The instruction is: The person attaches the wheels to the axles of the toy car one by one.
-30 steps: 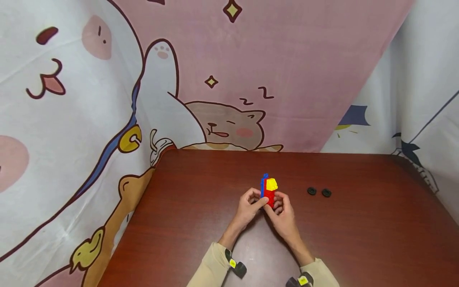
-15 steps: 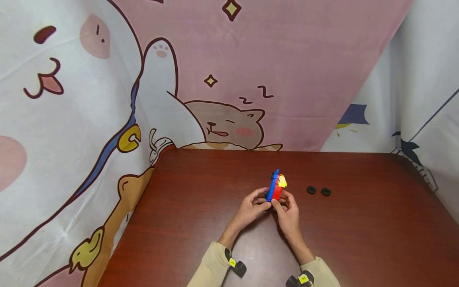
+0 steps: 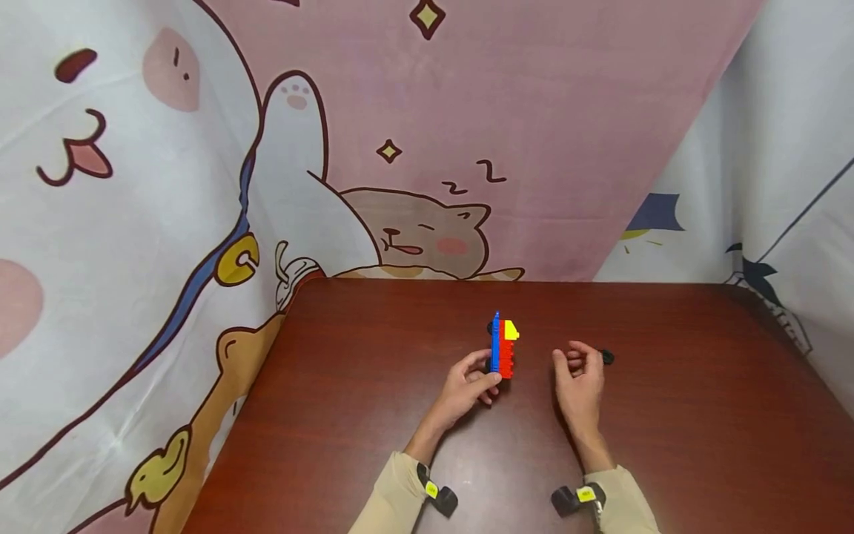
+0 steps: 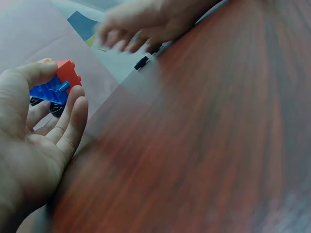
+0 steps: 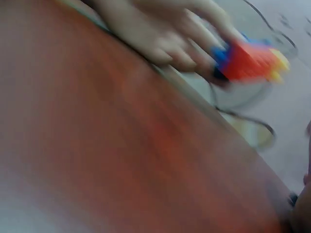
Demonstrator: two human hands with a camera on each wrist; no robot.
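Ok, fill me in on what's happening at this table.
A person's left hand holds a small red, blue and yellow toy car up on end, the yellow part at the top. At least two black wheels are already on its blue base. The right hand is apart from the car, near a loose wheel on the table; it shows no clear hold on anything.

the right hand [image 3: 579, 386] has let go of the red, blue and yellow toy [image 3: 505, 352] and moved off to the right, so that only one loose black wheel [image 3: 608, 357] now shows in the head view, just beside its fingers. the left hand [image 3: 467, 386] now holds the toy alone, straightened from its rightward lean half a second ago.
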